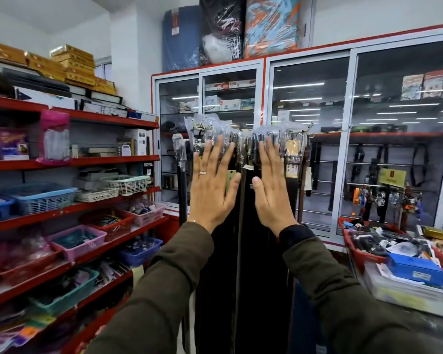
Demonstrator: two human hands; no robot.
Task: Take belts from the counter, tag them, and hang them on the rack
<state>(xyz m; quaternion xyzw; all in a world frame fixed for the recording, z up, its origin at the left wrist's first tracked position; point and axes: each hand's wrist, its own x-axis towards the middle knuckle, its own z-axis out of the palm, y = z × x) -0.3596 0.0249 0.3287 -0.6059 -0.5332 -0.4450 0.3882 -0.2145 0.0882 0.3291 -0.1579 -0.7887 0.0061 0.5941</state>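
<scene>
Now both flat hands, left hand [211, 186] and right hand [273, 190], press hanging belts [243, 251].

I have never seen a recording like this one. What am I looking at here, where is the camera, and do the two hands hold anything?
There is no machine here. A person wears one wide camera on the head, so you see their own arms stretched forward in a shop. The left hand, which wears a ring, and the right hand are both open and flat, palms away from the camera. They hold nothing; whether they press on the hanging belts or only hover before them, I cannot tell. These dark belts hang in a row from a rack, with their buckles wrapped in clear plastic at the top. Red shelves with baskets stand at the left, a glass cabinet behind.
</scene>
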